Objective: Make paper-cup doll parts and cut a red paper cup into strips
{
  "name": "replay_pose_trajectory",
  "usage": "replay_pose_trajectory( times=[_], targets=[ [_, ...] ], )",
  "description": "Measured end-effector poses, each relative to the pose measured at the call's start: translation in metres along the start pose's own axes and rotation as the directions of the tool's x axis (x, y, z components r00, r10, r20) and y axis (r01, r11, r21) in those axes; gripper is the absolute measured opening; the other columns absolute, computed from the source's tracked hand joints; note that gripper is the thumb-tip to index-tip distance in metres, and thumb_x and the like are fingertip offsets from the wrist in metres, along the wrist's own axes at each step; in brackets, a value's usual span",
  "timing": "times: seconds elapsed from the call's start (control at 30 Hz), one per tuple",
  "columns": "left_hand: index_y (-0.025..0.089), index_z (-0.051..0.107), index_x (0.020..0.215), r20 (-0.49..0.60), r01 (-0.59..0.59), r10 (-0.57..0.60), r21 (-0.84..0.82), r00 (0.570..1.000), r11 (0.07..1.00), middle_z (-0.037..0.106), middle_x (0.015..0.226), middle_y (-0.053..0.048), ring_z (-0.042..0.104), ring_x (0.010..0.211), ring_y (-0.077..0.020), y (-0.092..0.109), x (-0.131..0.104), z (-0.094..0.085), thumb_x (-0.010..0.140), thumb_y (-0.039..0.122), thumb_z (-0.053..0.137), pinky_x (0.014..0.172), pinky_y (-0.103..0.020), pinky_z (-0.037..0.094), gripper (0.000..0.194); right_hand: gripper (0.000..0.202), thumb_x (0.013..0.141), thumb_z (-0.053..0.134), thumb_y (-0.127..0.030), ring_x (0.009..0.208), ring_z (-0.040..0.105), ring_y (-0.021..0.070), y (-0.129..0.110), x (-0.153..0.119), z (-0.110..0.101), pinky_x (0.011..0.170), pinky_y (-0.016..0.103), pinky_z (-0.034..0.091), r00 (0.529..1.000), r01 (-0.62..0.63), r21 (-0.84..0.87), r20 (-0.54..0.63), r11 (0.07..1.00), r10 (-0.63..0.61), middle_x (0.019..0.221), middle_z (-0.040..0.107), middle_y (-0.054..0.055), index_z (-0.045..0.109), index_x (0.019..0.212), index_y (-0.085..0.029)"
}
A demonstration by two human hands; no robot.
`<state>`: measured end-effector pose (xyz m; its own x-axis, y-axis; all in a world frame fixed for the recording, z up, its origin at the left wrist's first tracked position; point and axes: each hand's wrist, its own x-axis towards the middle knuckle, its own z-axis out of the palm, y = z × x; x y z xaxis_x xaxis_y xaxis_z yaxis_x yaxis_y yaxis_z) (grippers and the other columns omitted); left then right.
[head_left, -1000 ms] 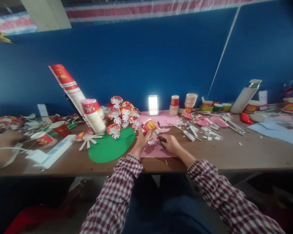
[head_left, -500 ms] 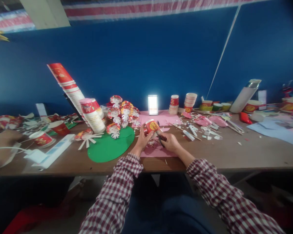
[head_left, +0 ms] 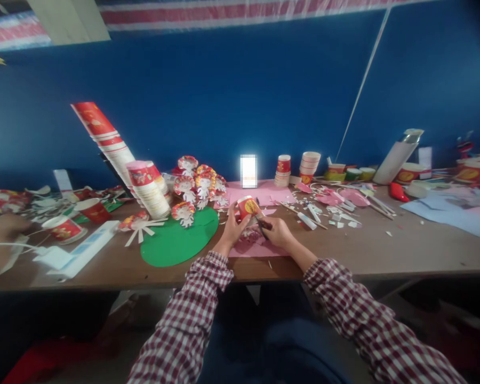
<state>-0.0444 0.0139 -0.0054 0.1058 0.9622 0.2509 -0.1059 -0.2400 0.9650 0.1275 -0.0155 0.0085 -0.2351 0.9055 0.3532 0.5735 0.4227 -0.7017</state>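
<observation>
Bearings: clock face centred on the held cup, 12 toward the blue wall point(head_left: 224, 96).
Other person's hand point(head_left: 2, 234): 9 o'clock, far left, blurred; grip cannot be told.
Power strip point(head_left: 88, 250): between 8 and 9 o'clock, white charger point(head_left: 55, 257) at its near end.
Tall cup stack point(head_left: 114, 149): 10 o'clock, leaning up and left; shorter stack point(head_left: 154, 197) just beside its base.
Green oval sheet point(head_left: 176, 242): 8 o'clock, flat on the brown table point(head_left: 368, 250).
Paper figures point(head_left: 204, 184): 10 o'clock, clustered behind the oval.
Left hand point(head_left: 234, 230): fingers closed round the side of the red cup.
Red cup point(head_left: 246, 207): dial centre, tilted, held over the pink sheet point(head_left: 244, 250), between the hands.
Right hand point(head_left: 280, 233): closed on a dark scissors-like tool point(head_left: 264, 226), which meets the cup's right side; blade opening too small to tell.
Bright screen point(head_left: 248, 170): 12 o'clock, upright.
Two small cup stacks point(head_left: 282, 173): 1 to 2 o'clock, upright.
Paper scraps point(head_left: 340, 216): 3 o'clock, scattered among sticks.
White cylinder point(head_left: 394, 162): 2 to 3 o'clock, slanted.
Pale blue sheets point(head_left: 448, 213): 3 o'clock, far right.
</observation>
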Motion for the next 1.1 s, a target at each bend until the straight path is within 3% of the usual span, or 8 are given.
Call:
replay_pose_trajectory(
  times=[0.2, 0.43, 0.73, 0.9, 0.97, 1.1],
  targets=[
    [0.019, 0.037, 0.132, -0.028, -0.051, 0.052, 0.042, 0.998, 0.998, 0.061, 0.101, -0.010, 0.060, 0.099, -0.0234, 0.007, -0.001, 0.002, 0.071, 0.033, 0.072, 0.086, -0.036, 0.049, 0.072, 0.027, 0.078, 0.058, -0.039, 0.062, 0.055, 0.0149, 0.001, 0.000, 0.000, 0.057, 0.020, 0.040, 1.000, -0.018, -0.020, -0.012, 1.000, 0.017, 0.064, 0.063, 0.001, 0.070, 0.086, -0.017],
    [0.021, 0.036, 0.131, -0.024, -0.070, 0.072, 0.073, 0.997, 0.995, 0.057, 0.112, -0.011, 0.061, 0.097, -0.0221, 0.004, 0.000, 0.001, 0.071, 0.034, 0.071, 0.084, -0.036, 0.050, 0.070, 0.029, 0.078, 0.058, -0.041, 0.062, 0.054, 0.0137, 0.000, 0.000, 0.000, 0.055, 0.019, 0.038, 1.000, -0.019, -0.042, -0.020, 0.999, 0.019, 0.064, 0.062, 0.000, 0.069, 0.085, -0.016],
    [0.026, 0.022, 0.139, -0.006, 0.067, -0.067, -0.039, 0.998, 0.997, 0.061, 0.101, -0.010, 0.064, 0.081, -0.0212, 0.006, -0.003, 0.003, 0.073, 0.038, 0.069, 0.072, -0.039, 0.055, 0.081, 0.030, 0.080, 0.056, -0.044, 0.059, 0.053, 0.0124, -0.002, -0.001, 0.000, 0.054, 0.019, 0.036, 1.000, 0.003, -0.050, -0.022, 0.999, -0.005, 0.065, 0.063, 0.001, 0.067, 0.080, -0.016],
    [0.029, 0.021, 0.139, -0.139, 0.086, -0.109, -0.166, 0.984, 0.982, 0.060, 0.110, -0.011, 0.064, 0.089, -0.0221, 0.002, 0.003, 0.005, 0.072, 0.039, 0.070, 0.074, -0.040, 0.054, 0.084, 0.032, 0.075, 0.062, -0.043, 0.056, 0.053, 0.0128, -0.002, -0.001, 0.002, 0.052, 0.020, 0.037, 1.000, -0.025, -0.049, 0.010, 0.998, 0.026, 0.063, 0.064, 0.001, 0.068, 0.092, -0.017],
    [0.027, 0.030, 0.134, -0.183, 0.093, -0.140, -0.247, 0.973, 0.964, 0.060, 0.113, -0.011, 0.064, 0.093, -0.0217, 0.002, 0.006, 0.004, 0.071, 0.039, 0.071, 0.078, -0.041, 0.053, 0.076, 0.033, 0.075, 0.062, -0.043, 0.056, 0.054, 0.0131, -0.003, -0.001, 0.002, 0.052, 0.021, 0.037, 0.999, -0.042, -0.041, 0.001, 0.998, 0.042, 0.064, 0.064, 0.001, 0.068, 0.094, -0.018],
    [0.019, 0.053, 0.107, -0.229, 0.053, -0.158, -0.409, 0.961, 0.911, 0.062, 0.111, -0.010, 0.062, 0.099, -0.0201, 0.004, 0.010, -0.004, 0.073, 0.041, 0.068, 0.085, -0.038, 0.050, 0.043, 0.036, 0.073, 0.063, -0.044, 0.058, 0.056, 0.0142, -0.005, -0.002, 0.000, 0.053, 0.022, 0.038, 0.998, -0.064, -0.067, -0.006, 0.996, 0.064, 0.066, 0.066, 0.002, 0.069, 0.098, -0.019]
  ],
)
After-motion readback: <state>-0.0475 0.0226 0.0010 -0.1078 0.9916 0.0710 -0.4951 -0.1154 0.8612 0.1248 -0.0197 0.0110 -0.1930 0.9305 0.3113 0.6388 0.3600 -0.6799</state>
